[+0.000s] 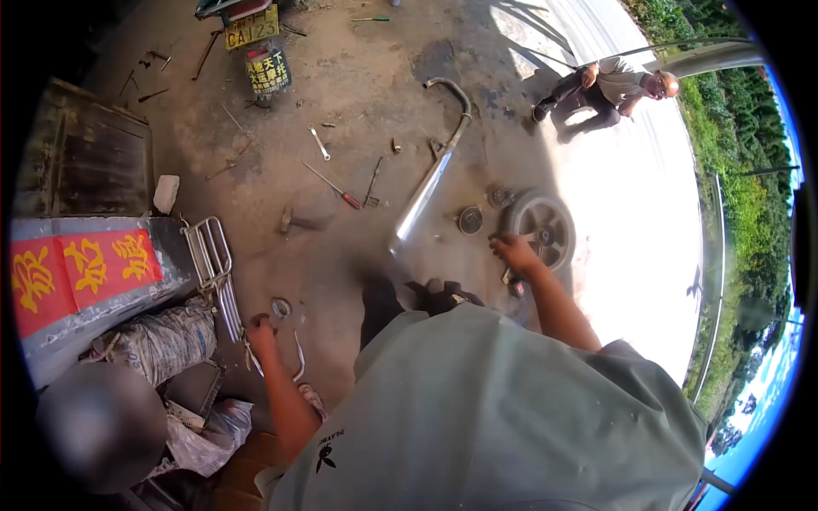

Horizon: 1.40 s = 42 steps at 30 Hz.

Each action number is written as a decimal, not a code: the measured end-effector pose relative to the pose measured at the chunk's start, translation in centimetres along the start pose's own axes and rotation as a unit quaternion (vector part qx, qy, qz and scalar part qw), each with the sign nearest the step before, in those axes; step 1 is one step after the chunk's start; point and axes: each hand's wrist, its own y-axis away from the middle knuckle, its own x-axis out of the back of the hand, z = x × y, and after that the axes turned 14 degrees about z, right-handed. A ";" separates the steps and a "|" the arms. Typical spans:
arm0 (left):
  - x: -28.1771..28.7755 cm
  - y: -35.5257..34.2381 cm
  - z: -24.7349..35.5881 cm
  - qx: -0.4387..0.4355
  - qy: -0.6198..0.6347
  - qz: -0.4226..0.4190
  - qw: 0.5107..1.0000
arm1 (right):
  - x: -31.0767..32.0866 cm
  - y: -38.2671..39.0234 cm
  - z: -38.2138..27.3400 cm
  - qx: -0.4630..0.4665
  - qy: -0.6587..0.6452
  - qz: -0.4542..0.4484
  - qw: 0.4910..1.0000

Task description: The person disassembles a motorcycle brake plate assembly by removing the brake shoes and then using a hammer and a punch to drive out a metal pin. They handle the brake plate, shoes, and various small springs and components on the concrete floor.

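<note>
Down at the left, my left hand (262, 332) has its fingers loosely curled, with no held thing visible. It is nearest to the lower end of a chrome tubular rack (223, 285), and I cannot tell whether it touches it. On the right, my right hand (514, 253) is half open and appears above the edge of a spoked motorcycle wheel (545, 232) lying flat; contact is unclear. A round dark metal part (470, 220) lies beside the wheel. Ahead of me a chrome exhaust pipe (423, 198) stretches away along the ground.
Loose tools lie ahead: a wrench (319, 143), a red-handled screwdriver (348, 198) and a hammer (298, 222). A motorcycle's rear (256, 38) stands at the far left. A person (609, 89) sits at the far right. Stuffed sacks (170, 341) lie at the left.
</note>
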 end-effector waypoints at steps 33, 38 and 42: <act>-6.1 22.8 4.7 -0.219 -0.336 -0.339 0.851 | -5.9 20.3 34.5 -0.347 -0.310 0.090 0.880; -5.7 21.6 1.4 -0.199 -0.367 -0.381 0.825 | -6.0 23.4 35.9 -0.352 -0.341 0.123 0.863; -6.3 21.3 2.8 -0.198 -0.368 -0.385 0.823 | -9.1 27.6 37.8 -0.414 -0.358 0.122 0.828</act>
